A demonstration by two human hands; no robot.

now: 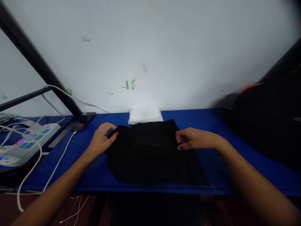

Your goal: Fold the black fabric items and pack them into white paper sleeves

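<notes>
Head view: the black cloth (pixel 155 157) lies flattened in layers on the blue worktop (pixel 197 119), mid-length, its lower side close to the front edge and its upper side just before the white packet (pixel 146 113) at the back edge. Your left hand (pixel 102 139) has thumb and fingers together on the gathered upper-left corner of the cloth, apparently pinching it; your right hand (pixel 191 138) is curled at the right side, fingertips at the fabric, but whether they clamp it you cannot tell from here. Step in hand, by judgement: handling and straightening the cloth by its two sides. Next move would call for level hands, a light pull outward, and care that the bunched left corner does not crease. Note also: power strip (pixel 39 138) beyond the worktop's left end, dark bulky item (pixel 270 125) over its right end
</notes>
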